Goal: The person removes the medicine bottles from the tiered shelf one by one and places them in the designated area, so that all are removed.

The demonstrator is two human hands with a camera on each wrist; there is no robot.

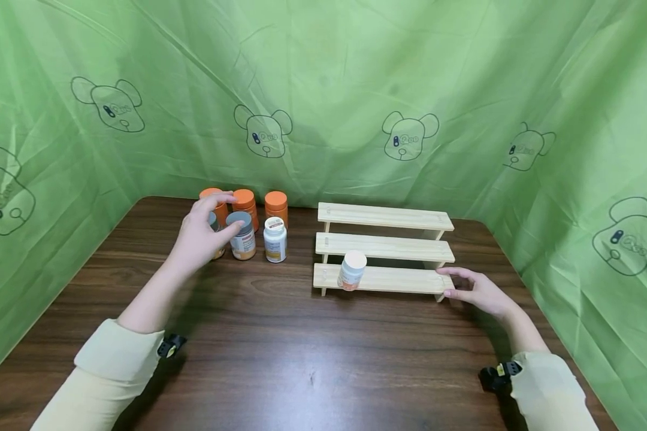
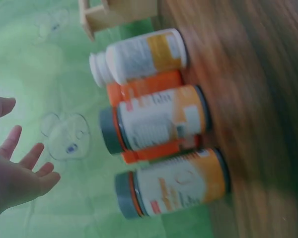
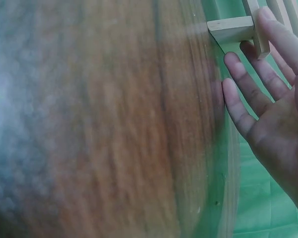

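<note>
Fingers spread, my left hand (image 1: 202, 230) reaches over the bottles at the table's left, holding nothing. By its thumb stands a grey-capped bottle (image 1: 242, 239); another grey-capped bottle (image 2: 174, 183) is mostly hidden behind the hand in the head view. A white bottle (image 1: 275, 240) is to their right. Behind are orange bottles, including one (image 1: 277, 206) with its cap in full view. At the right, my right hand (image 1: 480, 293) holds the end of a three-tier wooden rack (image 1: 399, 279), thumb in front and index finger behind. A white-capped bottle (image 1: 353, 270) stands on its lowest tier.
The dark wooden table (image 1: 280, 359) stretches in front of the rack and bottles. A green curtain (image 1: 334, 78) with bear drawings surrounds its back and sides.
</note>
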